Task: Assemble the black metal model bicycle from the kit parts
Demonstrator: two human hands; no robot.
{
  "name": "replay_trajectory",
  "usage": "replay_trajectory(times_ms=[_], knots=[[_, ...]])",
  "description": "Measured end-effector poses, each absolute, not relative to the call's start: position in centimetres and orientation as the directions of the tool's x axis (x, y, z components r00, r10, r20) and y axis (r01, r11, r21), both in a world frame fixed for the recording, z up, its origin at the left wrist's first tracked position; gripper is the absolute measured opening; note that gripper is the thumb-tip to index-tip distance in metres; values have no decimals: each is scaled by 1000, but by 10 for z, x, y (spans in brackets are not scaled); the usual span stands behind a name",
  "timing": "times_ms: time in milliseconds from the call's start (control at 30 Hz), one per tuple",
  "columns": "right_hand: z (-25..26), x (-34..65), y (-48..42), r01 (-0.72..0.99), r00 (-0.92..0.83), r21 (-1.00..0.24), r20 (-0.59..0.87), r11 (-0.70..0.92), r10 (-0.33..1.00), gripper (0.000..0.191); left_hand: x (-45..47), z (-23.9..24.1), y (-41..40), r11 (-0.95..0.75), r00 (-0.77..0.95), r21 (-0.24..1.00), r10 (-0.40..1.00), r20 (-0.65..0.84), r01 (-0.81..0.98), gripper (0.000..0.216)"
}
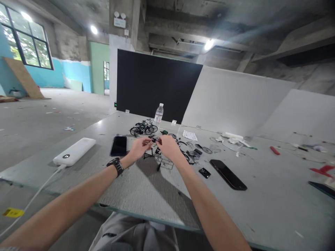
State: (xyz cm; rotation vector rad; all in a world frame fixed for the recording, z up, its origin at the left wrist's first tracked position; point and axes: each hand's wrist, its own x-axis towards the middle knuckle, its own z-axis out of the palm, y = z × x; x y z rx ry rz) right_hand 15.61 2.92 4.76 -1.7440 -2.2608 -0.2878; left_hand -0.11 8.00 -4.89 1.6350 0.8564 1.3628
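Note:
My left hand (139, 147), with a black watch on its wrist, and my right hand (169, 146) meet above the grey table (146, 188). Both pinch a small dark model part (154, 140) between their fingertips. Just below the hands lie a black part frame (164, 162) and several loose wheels and pieces (192, 153). Behind the hands stands a finished black model bicycle (143, 128).
A black phone (118, 145) lies left of the hands, another black phone (228, 174) to the right. A white power bank (75, 151) with a cable sits at the left edge. A water bottle (158, 114), paper sheet (190, 135) and red tool (274, 150) lie farther back.

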Motion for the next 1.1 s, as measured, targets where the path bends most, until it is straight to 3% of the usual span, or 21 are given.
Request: replay_trajectory(times_ms=[167,300,433,500,600,833,1100], knots=[[45,165,29,967,-221,-38,353,250,909,21,-6,-35,84,-433,172,894,895,411,117,35],[51,172,26,967,-208,-56,390,249,897,21,-37,1,77,-495,349,827,849,396,267,34],[56,176,22,958,-211,-93,409,270,888,26,-89,29,57,-552,689,734,707,161,394,23],[59,177,21,952,-212,-117,418,284,884,28,-109,30,44,-563,762,696,646,34,446,23],[64,177,18,941,-209,-152,440,302,873,28,-119,18,30,-573,784,657,619,-44,489,15],[68,184,19,901,-217,-237,477,363,852,31,-90,-9,31,-588,771,643,636,-7,491,13],[69,207,26,806,-189,-420,486,418,853,33,-38,-20,54,-661,756,614,636,154,431,15]])
